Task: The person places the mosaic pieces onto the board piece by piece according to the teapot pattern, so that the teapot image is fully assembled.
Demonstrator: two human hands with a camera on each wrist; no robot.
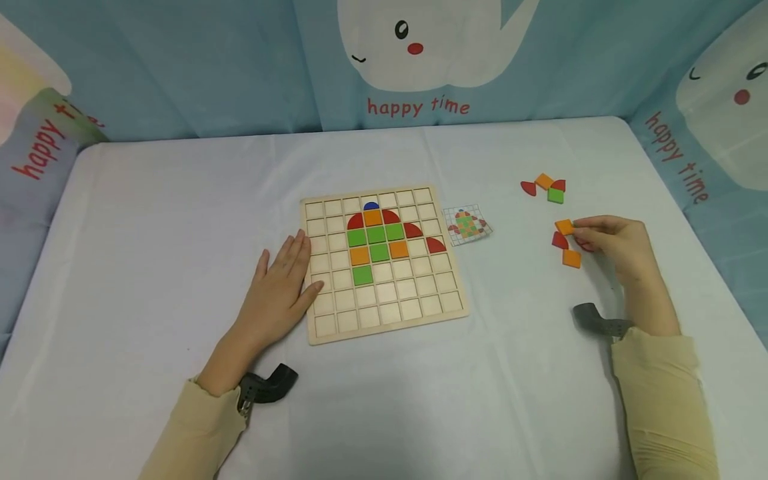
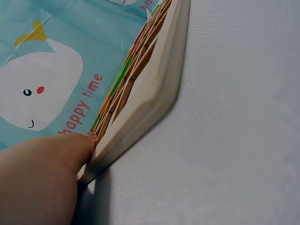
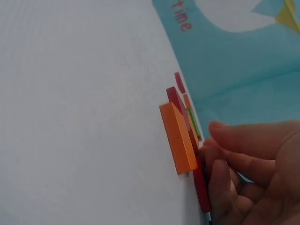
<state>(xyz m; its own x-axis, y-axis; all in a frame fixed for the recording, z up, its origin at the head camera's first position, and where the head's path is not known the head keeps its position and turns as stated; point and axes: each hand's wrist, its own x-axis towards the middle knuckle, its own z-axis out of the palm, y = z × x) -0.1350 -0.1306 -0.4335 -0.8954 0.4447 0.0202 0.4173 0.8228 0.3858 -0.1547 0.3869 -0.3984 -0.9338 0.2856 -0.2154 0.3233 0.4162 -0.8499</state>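
Note:
My left hand (image 1: 273, 293) lies with fingers extended along the left edge of a wooden grid board (image 1: 384, 325), its thumb over the rim. In the left wrist view the thumb (image 2: 70, 147) touches the board's edge. Several green squares (image 1: 375, 234), orange squares (image 1: 359, 256) and red quarter-round tiles (image 1: 436, 245) sit in the board's cells, with a blue half-round tile (image 1: 371, 206) at the top. To the right, my right hand (image 1: 621, 247) pinches an orange square tile (image 1: 564, 227) at its right corner. Close by lie a red tile (image 1: 560, 240) and another orange square (image 1: 572, 259); a further red tile is partly under the fingers.
A small printed pattern card (image 1: 467, 225) lies just right of the board. Farther back on the right is a loose group with an orange square (image 1: 544, 181), a green square (image 1: 555, 196) and red pieces (image 1: 529, 189). A blue printed curtain (image 1: 210, 73) borders the white table (image 1: 150, 220).

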